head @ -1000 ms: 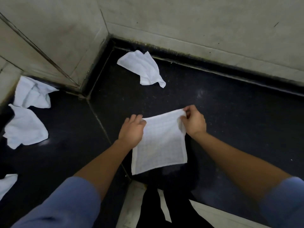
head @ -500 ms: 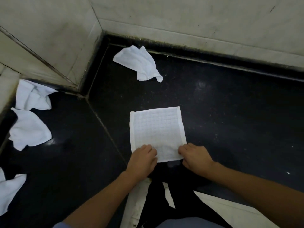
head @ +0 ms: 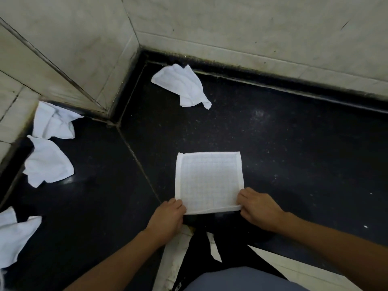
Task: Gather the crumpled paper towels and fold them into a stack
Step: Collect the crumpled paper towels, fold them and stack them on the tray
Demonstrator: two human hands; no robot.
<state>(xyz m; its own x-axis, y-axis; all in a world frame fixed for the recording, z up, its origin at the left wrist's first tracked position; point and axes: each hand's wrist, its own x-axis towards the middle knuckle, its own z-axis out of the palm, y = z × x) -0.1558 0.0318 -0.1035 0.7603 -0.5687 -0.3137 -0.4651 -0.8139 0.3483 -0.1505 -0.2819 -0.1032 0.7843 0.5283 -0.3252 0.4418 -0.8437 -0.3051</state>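
One towel (head: 209, 181) now lies flat beyond the left hand (head: 168, 215) and right hand (head: 259, 208) — each pinching a near corner, ready to fold.

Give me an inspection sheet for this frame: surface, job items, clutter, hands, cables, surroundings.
Surface: dark speckled slab, with a diagonal seam and faint pale smudges.
Job's things: flat towel spread square in front of the person. Four are not yet folded: far crumpled towel by the back wall, upper left crumpled towel, middle left crumpled towel, and lower left crumpled towel, cut off by the frame edge.
Clutter: nothing seen.
Grippers: left hand pinches the flat towel's near left corner; right hand pinches its near right corner.
Cables: nothing seen.
Surroundings: pale tiled walls meet in a corner, with grime along their base.
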